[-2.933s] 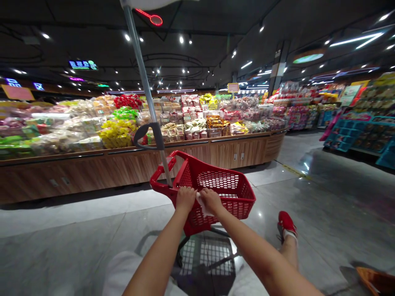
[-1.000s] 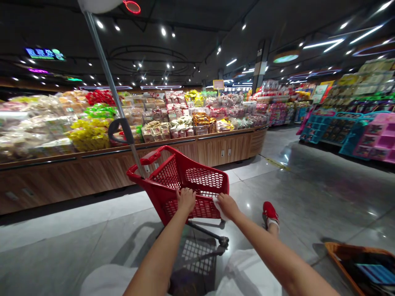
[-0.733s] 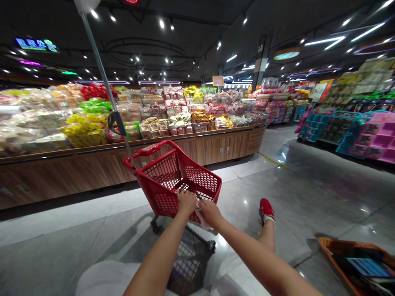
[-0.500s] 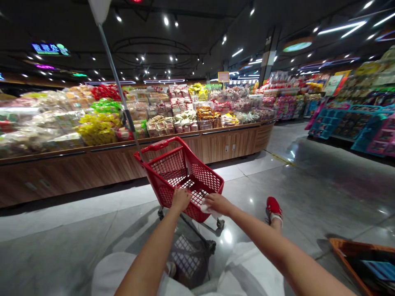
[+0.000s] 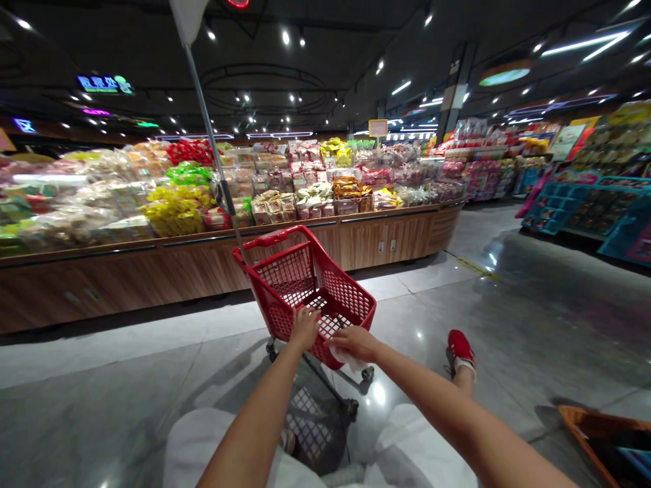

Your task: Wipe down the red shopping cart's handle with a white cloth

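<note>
Above white-clothed knees (image 5: 401,447), the forearms are stretched out to a red shopping cart (image 5: 321,263), which is set on the grey floor just ahead. The fingers of the left hand (image 5: 305,327) are bent over the near rim of its basket; whether the rim is gripped cannot be told. By the right hand (image 5: 354,342), a thin white cloth (image 5: 350,360) is held in curled fingers at the same rim, the folds hanging down outside. The basket is moulded in glossy plastic, its walls and base pierced by a mesh of holes, and is carried on a dark wheeled frame. At its far left the push handle is placed, with a grey pole (image 5: 208,122) seen rising beside it. Farther off, bagged goods (image 5: 180,209) are heaped on a wood-panelled display unit (image 5: 350,245). On the distant blue-lit sign (image 5: 104,84), the characters are too blurred to be read.
</note>
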`<state>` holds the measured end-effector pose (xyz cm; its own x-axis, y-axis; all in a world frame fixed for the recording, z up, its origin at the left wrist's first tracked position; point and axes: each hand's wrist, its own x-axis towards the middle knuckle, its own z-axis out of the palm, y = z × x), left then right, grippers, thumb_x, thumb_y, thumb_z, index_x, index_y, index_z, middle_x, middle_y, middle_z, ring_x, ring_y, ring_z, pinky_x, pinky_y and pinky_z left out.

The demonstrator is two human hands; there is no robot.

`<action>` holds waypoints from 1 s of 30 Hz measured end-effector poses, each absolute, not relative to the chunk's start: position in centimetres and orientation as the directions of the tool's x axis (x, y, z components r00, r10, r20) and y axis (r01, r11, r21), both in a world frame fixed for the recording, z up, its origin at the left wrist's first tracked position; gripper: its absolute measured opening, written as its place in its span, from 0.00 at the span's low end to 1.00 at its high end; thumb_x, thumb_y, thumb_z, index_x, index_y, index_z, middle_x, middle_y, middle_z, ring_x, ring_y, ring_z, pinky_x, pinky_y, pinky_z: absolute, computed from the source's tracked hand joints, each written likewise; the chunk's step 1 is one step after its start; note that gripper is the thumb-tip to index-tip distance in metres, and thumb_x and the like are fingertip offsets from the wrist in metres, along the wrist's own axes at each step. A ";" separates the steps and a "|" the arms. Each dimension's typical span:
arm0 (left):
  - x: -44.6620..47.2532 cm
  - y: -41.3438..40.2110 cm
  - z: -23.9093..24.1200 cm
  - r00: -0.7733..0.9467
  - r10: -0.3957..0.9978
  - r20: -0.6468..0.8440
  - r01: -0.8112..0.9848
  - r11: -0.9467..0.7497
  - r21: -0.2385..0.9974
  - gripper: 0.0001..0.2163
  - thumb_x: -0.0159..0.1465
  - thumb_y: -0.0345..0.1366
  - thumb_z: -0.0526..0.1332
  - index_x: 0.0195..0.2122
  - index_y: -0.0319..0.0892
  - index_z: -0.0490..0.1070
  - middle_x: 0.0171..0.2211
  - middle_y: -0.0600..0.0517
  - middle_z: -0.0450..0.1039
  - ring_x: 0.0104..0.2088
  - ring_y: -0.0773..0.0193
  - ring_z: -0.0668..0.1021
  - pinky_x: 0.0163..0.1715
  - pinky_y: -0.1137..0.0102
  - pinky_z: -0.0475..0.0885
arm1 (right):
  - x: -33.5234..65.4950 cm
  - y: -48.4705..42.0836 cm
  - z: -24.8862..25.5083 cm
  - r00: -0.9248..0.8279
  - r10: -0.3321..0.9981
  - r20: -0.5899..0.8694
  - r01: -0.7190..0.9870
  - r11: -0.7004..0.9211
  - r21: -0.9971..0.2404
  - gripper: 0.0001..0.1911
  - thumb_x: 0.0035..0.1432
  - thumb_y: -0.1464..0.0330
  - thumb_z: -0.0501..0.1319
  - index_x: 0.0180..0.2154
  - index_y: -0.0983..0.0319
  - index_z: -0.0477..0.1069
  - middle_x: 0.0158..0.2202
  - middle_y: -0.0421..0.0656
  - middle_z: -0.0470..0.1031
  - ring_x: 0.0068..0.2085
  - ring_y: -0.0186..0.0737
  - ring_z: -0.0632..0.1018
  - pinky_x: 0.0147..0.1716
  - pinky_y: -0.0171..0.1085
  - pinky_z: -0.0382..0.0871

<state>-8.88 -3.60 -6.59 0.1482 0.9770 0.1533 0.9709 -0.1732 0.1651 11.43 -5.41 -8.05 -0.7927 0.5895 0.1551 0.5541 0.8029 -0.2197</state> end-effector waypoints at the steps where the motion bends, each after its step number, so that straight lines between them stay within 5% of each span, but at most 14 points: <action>1: -8.8 -3.7 -6.6 0.150 0.976 0.155 0.968 -0.177 0.177 0.19 0.63 0.32 0.51 0.55 0.47 0.67 0.56 0.49 0.65 0.60 0.56 0.60 0.63 0.54 0.45 | 12.0 -5.2 -7.9 -0.761 0.629 0.158 0.582 0.770 -0.260 0.19 0.65 0.66 0.52 0.56 0.54 0.65 0.45 0.42 0.75 0.44 0.39 0.73 0.43 0.34 0.61; 6: -7.5 -4.1 -6.7 0.134 0.978 0.158 0.955 -0.171 0.244 0.17 0.62 0.31 0.53 0.50 0.50 0.71 0.56 0.51 0.65 0.59 0.55 0.60 0.63 0.51 0.42 | 13.5 -4.2 -7.3 -0.620 0.775 0.127 0.690 0.615 -0.381 0.12 0.63 0.68 0.52 0.43 0.60 0.74 0.41 0.43 0.77 0.42 0.40 0.75 0.40 0.32 0.61; 10: -6.2 -3.9 -6.7 0.119 0.979 0.166 0.944 -0.163 0.285 0.15 0.62 0.31 0.53 0.46 0.51 0.73 0.53 0.52 0.68 0.59 0.53 0.60 0.62 0.48 0.40 | 12.4 -2.8 -6.7 -0.449 0.888 0.100 0.801 0.450 -0.395 0.19 0.56 0.73 0.57 0.50 0.56 0.69 0.43 0.41 0.77 0.43 0.41 0.75 0.37 0.33 0.61; 14: -5.6 -3.8 -6.6 0.109 0.977 0.185 0.939 -0.162 0.303 0.14 0.62 0.32 0.53 0.44 0.51 0.75 0.52 0.52 0.68 0.58 0.52 0.60 0.62 0.47 0.41 | 11.6 -2.0 -6.3 -0.345 0.938 0.045 0.874 0.338 -0.348 0.15 0.52 0.75 0.57 0.41 0.59 0.73 0.43 0.45 0.75 0.42 0.43 0.75 0.35 0.35 0.61; 18: -6.3 -3.9 -6.8 0.116 0.971 0.209 0.936 -0.177 0.304 0.15 0.61 0.30 0.53 0.43 0.50 0.75 0.52 0.52 0.69 0.57 0.54 0.62 0.62 0.49 0.41 | 12.7 -2.8 -6.9 -0.617 0.783 0.077 0.725 0.603 -0.333 0.10 0.59 0.67 0.55 0.38 0.59 0.75 0.39 0.43 0.75 0.40 0.40 0.73 0.41 0.36 0.61; 23: -8.9 -3.8 -7.2 0.193 0.947 0.256 0.917 -0.266 0.296 0.14 0.62 0.30 0.53 0.42 0.52 0.75 0.51 0.56 0.70 0.57 0.55 0.62 0.62 0.50 0.44 | 14.2 -2.8 -7.3 -0.904 0.418 0.093 0.397 0.898 -0.188 0.23 0.51 0.53 0.63 0.44 0.61 0.72 0.43 0.47 0.74 0.44 0.45 0.72 0.47 0.41 0.60; 27: -10.2 -3.7 -6.5 0.231 0.946 0.227 0.923 -0.287 0.257 0.14 0.62 0.30 0.52 0.43 0.51 0.74 0.52 0.55 0.70 0.58 0.56 0.62 0.62 0.50 0.46 | 14.0 -0.9 -7.2 -0.923 0.383 0.043 0.377 0.921 -0.103 0.16 0.54 0.57 0.62 0.43 0.59 0.73 0.41 0.43 0.75 0.45 0.43 0.73 0.53 0.45 0.56; 30: -9.1 -4.0 -6.0 0.078 0.965 0.250 0.966 -0.135 0.219 0.16 0.62 0.29 0.51 0.46 0.47 0.73 0.56 0.49 0.67 0.61 0.53 0.61 0.62 0.48 0.46 | 13.3 -0.6 -7.5 -0.873 0.483 0.067 0.477 0.874 -0.089 0.15 0.55 0.58 0.62 0.40 0.60 0.73 0.41 0.44 0.75 0.43 0.43 0.74 0.49 0.42 0.60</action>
